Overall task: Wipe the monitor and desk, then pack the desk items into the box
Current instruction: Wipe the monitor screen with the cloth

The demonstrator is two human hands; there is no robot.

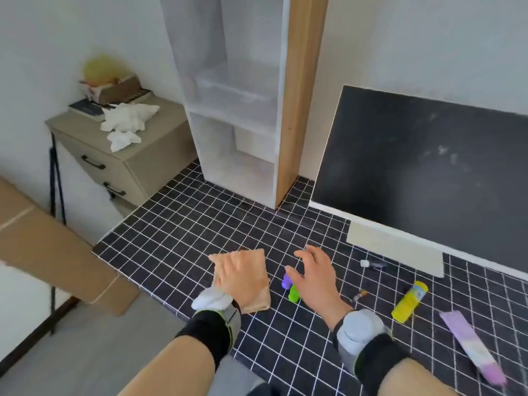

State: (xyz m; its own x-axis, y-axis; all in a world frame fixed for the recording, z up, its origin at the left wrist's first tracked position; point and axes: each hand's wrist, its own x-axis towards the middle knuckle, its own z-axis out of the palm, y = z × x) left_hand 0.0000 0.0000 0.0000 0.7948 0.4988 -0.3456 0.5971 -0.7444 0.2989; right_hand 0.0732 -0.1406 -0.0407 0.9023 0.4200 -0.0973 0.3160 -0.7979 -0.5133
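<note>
My left hand [238, 277] lies flat on a beige cloth [258, 302] spread on the black grid-patterned desk [185, 232], pressing it down. My right hand [315, 277] hovers with fingers spread just over a purple marker [286, 281] and a green marker [293, 293], holding nothing. The dark monitor [423, 170] stands at the right on a cream stand, its screen smudged. A cardboard box [43, 241] sits off the desk's left edge.
On the desk to the right lie a small white-capped tube [371, 263], a tiny brown item [359, 295], a yellow bottle [409, 301] and a lilac tube [471, 345]. A white shelf unit [237, 132] stands behind. A drawer cabinet [120, 150] with crumpled tissues is at the left.
</note>
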